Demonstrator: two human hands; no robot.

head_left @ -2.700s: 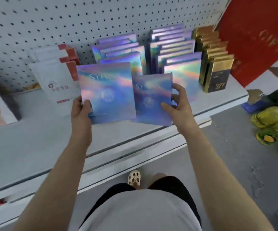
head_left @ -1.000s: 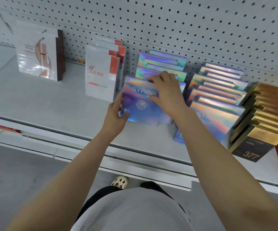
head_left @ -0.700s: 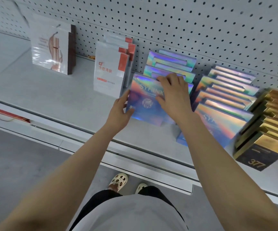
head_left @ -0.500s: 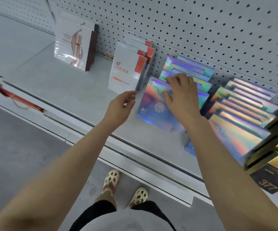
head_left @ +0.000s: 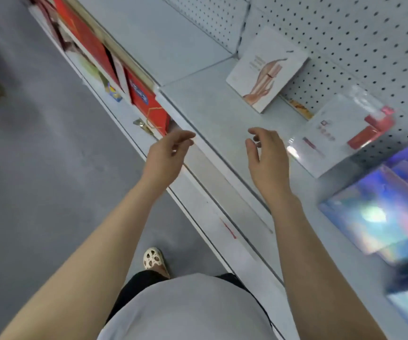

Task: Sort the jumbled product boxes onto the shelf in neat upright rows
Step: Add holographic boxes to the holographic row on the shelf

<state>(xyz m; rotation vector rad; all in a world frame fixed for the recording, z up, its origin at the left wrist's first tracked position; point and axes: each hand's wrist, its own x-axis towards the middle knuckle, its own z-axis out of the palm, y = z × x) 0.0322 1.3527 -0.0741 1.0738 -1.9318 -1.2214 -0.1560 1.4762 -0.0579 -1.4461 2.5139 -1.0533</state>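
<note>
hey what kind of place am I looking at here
Most likely a retail shop aisle. A white shelf backed by pegboard carries packaged goods: holographic boxes in rows and a white box with a hand picture, with red boxes on the lower tier.

White pegboard wall [head_left: 359, 33], pale grey shelf [head_left: 222, 114], grey concrete floor [head_left: 38, 168], soft even light

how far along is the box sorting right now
Done: the holographic boxes stand in a row on the shelf, with the white-and-red boxes upright beside them. In hand: nothing; the left hand and right hand hover empty with loosely curled fingers. Left: the red boxes on the lower shelf look jumbled, though blur hides detail, so they may be next.
</note>
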